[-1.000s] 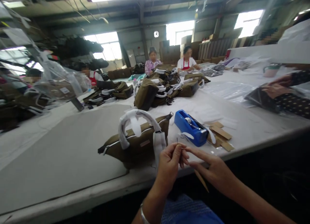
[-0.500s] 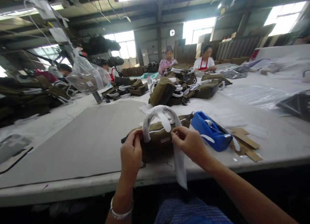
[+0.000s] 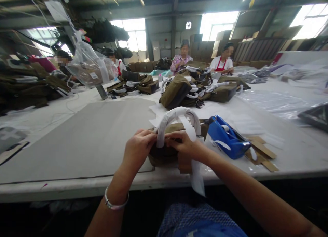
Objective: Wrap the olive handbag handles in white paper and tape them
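Note:
An olive-brown bag (image 3: 162,158) lies at the table's front edge, its arched handle (image 3: 176,113) wrapped in white paper. My left hand (image 3: 140,143) is closed at the left base of the handle, fingertips pinched on the wrapping or bag edge. Just right of that base, my right hand (image 3: 186,144) has its fingers pressed together; what they grip is too small to name. A brown flap (image 3: 185,163) shows below my right hand. Beside it a loose white paper strip (image 3: 197,182) hangs over the edge.
Right of the bag stands a blue tape dispenser (image 3: 227,138), with cardboard pieces (image 3: 261,151) beside it. Behind are piled olive bags (image 3: 175,90) and a hanging plastic bag (image 3: 87,64). Several people sit across the table.
Both hands have come closer together at the handle's left base; my right hand moved left across the bag. A brown flap now shows on the bag's front. The view has shifted slightly.

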Demonstrator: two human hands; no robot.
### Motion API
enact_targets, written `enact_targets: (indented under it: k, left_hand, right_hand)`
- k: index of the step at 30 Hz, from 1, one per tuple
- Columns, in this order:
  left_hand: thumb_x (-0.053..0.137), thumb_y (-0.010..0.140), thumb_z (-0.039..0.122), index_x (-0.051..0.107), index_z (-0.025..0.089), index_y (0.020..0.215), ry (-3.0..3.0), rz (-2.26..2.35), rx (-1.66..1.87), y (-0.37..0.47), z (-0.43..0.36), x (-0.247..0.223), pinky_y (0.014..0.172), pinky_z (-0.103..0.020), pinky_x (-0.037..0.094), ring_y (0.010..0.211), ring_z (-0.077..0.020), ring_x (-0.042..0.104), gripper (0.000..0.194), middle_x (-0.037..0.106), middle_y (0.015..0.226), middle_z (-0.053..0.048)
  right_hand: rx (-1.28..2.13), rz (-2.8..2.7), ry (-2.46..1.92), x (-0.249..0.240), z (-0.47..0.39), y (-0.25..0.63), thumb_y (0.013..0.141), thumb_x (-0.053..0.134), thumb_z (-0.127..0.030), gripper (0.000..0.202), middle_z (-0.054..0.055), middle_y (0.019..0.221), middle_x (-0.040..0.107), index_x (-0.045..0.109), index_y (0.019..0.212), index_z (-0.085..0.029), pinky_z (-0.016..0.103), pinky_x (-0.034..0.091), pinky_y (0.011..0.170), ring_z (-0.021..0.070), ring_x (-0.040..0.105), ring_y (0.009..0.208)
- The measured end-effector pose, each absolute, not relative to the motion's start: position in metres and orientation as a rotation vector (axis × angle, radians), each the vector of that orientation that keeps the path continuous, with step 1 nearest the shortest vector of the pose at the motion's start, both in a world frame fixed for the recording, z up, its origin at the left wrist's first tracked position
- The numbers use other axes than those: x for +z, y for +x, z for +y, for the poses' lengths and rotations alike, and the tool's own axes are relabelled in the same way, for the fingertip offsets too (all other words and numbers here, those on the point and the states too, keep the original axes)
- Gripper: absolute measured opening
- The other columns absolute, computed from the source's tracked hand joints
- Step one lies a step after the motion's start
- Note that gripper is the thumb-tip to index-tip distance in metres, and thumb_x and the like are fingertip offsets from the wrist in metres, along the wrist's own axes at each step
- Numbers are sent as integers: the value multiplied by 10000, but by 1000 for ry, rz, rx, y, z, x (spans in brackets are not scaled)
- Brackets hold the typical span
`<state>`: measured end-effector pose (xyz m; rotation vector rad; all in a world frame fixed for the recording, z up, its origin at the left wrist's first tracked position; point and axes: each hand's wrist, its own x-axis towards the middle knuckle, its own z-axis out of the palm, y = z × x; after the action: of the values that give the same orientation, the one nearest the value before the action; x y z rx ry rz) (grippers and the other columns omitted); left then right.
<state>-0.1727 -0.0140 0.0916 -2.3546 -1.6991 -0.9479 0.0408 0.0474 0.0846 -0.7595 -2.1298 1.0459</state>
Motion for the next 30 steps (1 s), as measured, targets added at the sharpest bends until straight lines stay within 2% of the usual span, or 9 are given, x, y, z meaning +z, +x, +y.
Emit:
enact_targets:
  k: [4,9,13,17,19,22,25,27,30]
  left_hand:
    - [631,962,330,789,256,1010,-2127,-1695,-1131,-179,-33,88,809,-330,512,901,-228,669,180,784,941,-23]
    - [705,920,340,791,267,975,-1925,-1794,-1404,-175,-55,83,806,-305,508,841,-186,665,125,769,945,-7]
    - [779,855,328,770,247,884,-1787,-1957,-1760,-163,-61,80,630,-241,479,716,-134,620,87,737,899,10]
    - [820,811,335,747,219,840,-1737,-1928,-2275,-148,-53,71,634,-202,492,741,-122,628,140,708,835,14]
    - [827,804,339,748,209,833,-1756,-1876,-2418,-139,-47,66,624,-200,495,752,-127,631,155,710,843,1]
    - [825,806,333,762,200,821,-1786,-1827,-2484,-127,-41,62,570,-201,479,760,-143,638,148,725,867,-28]
    - [815,816,326,775,208,805,-1811,-1775,-2509,-121,-41,62,527,-199,469,801,-168,658,125,741,868,-45]
    - [811,821,316,779,217,794,-1856,-1749,-2496,-119,-41,64,536,-200,486,833,-178,673,108,753,873,-46]
    - [800,833,296,789,225,815,-1938,-1818,-2423,-117,-42,67,536,-197,506,690,-132,665,74,772,847,-25]
  right_hand:
    - [1018,-2255,-920,94,34,64,883,636,-183,381,-7,934,787,710,1246,-271,283,554,806,179,732,854]
    - [828,-2302,-920,81,21,81,858,605,-81,457,-1,1041,773,655,1272,-268,312,553,897,186,728,962]
    - [540,-2218,-943,72,14,83,893,586,-63,359,58,1101,743,647,1211,-220,319,563,863,207,711,977]
    - [41,-2072,-995,71,8,80,966,561,-136,156,105,1009,734,687,1044,-185,375,550,820,251,674,915]
    - [-113,-2105,-961,64,7,76,986,538,-143,184,104,981,744,716,992,-192,397,545,815,259,657,894]
    - [-84,-2221,-870,45,8,72,974,569,-133,223,93,1111,748,731,1108,-210,422,563,854,260,660,947]
    - [57,-2189,-821,31,9,71,966,632,-205,274,94,1197,726,695,1232,-223,440,575,933,267,663,1061]
    - [92,-2156,-805,29,10,72,985,610,-218,264,85,1184,729,692,1235,-235,420,582,945,259,669,1087]
    - [42,-2185,-821,34,14,72,997,559,-151,237,79,1119,742,720,1157,-217,380,592,884,245,683,1018]
